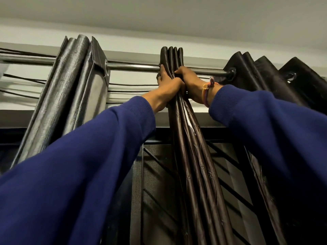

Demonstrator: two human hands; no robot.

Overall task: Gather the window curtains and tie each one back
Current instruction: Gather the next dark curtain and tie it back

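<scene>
— What does the head view show at the top of the window?

— A round silver metal curtain rod (134, 66) runs across, just under the ceiling. On it hangs a dark brown glossy curtain (187, 131), bunched into tight folds near the rod's middle. The person's left hand (168, 85) has its fingers curled round the folds from the left; the right hand (190, 80) grips the same bundle from the right, fingers wrapped over the top, just below the rod. Both hands touch each other across the cloth.

— And beside it?

— A grey-black stiff pleated curtain (74, 82) sits gathered toward the rod's left end. At the right end, a dark zigzag-folded curtain section (261, 71) hangs by eyelets. Both arms wear blue knitted sleeves (79, 165), and a multicoloured thread bracelet (207, 92) circles the right wrist. Behind stands a black metal window grille (159, 174).
</scene>
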